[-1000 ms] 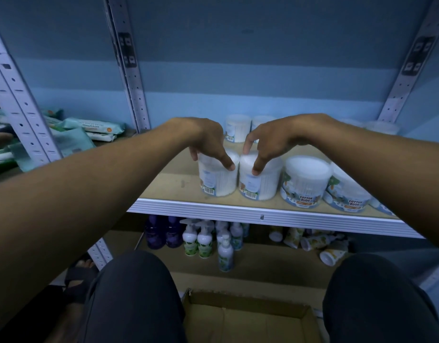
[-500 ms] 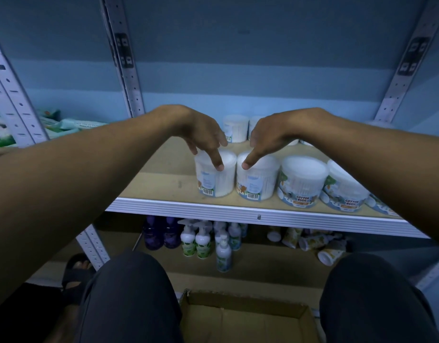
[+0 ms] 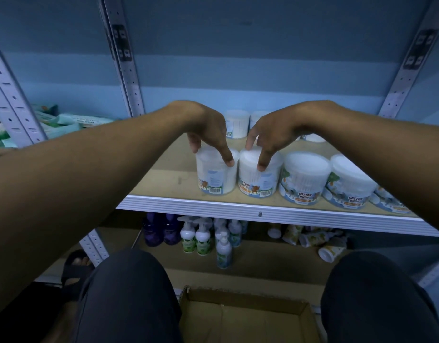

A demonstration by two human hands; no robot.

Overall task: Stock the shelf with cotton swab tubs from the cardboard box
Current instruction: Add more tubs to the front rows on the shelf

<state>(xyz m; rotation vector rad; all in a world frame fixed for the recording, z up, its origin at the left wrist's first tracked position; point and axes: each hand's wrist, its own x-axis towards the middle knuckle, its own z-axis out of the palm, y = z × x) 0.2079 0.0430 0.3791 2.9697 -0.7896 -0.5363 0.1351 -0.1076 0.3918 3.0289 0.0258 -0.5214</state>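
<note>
White cotton swab tubs stand in a row along the front of the wooden shelf (image 3: 161,179). From above, my left hand (image 3: 208,127) grips the lid of the leftmost tub (image 3: 214,180), thumb on its left side and a finger on its right. My right hand (image 3: 275,129) grips the second tub (image 3: 254,183) the same way. Two more tubs (image 3: 305,179) (image 3: 349,184) stand to the right, and another tub (image 3: 237,122) sits further back. The open cardboard box (image 3: 238,318) lies on the floor between my knees, and its visible part holds no tubs.
The lower shelf holds purple bottles (image 3: 159,229), white pump bottles (image 3: 203,237) and toppled tubes (image 3: 312,237). Wipe packs (image 3: 65,120) lie on the neighbouring shelf at left. Perforated metal uprights (image 3: 124,58) frame the bay. A sandalled foot (image 3: 76,266) shows at lower left.
Both hands stay on the two left tubs. The second tub has been turned, so its "Cotton Buds" label now partly faces front. My view has shifted slightly.
</note>
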